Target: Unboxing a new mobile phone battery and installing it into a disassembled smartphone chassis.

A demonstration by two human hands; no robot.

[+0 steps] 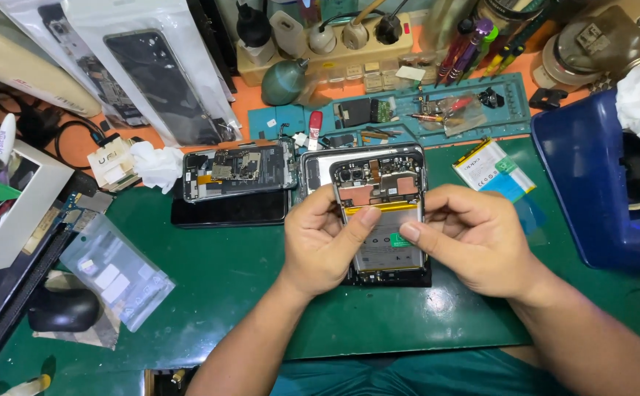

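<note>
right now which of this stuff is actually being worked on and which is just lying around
In hand:
- opened phone, held by left hand and right hand
- its battery under both thumbs

Lying about:
- second opened phone
- loose battery
- computer mouse
- crumpled tissue

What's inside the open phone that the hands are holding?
Inside the opened phone: a grey battery and, above it, a circuit board. The left hand and right hand cover its sides, hiding what lies there.

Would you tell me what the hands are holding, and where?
Both hands, left hand and right hand, hold the opened phone by its sides, thumbs on its battery.
</note>
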